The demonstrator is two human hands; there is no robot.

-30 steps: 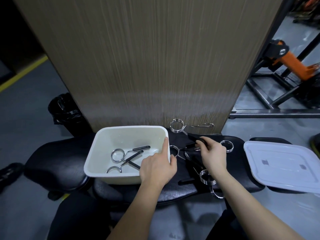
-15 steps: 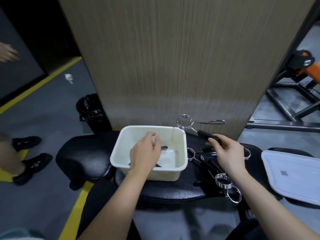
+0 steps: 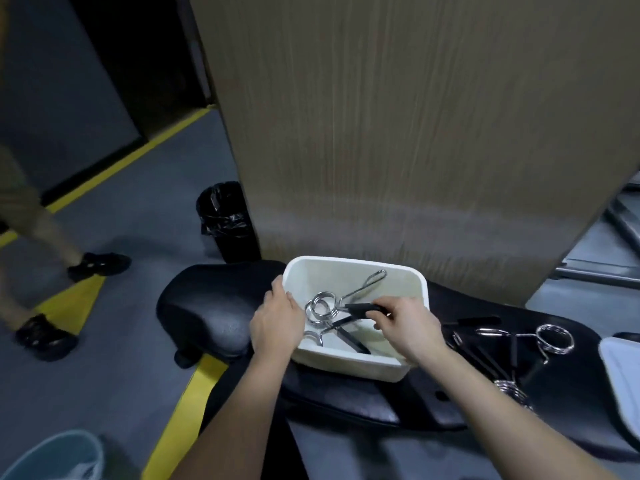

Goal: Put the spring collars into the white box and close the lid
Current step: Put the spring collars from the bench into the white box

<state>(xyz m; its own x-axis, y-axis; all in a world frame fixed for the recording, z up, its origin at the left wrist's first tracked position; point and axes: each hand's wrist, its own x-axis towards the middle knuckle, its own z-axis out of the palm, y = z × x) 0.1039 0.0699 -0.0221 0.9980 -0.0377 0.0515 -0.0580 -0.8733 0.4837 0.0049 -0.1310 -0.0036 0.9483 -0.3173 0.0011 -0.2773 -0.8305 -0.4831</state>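
While gripped, spring collar [image 3: 341, 299] lies crosswise, coil leftward

A black padded bench [image 3: 207, 317] is carrying a white box [image 3: 349, 363], loose spring collars [image 3: 554, 339] lying to its right, and a white lid [image 3: 623, 372] sitting at the far right edge.

White lid [image 3: 623, 382] cut off at right edge, bystander's legs [image 3: 31, 216] blurred, collars under right hand [image 3: 408, 327] partly hidden
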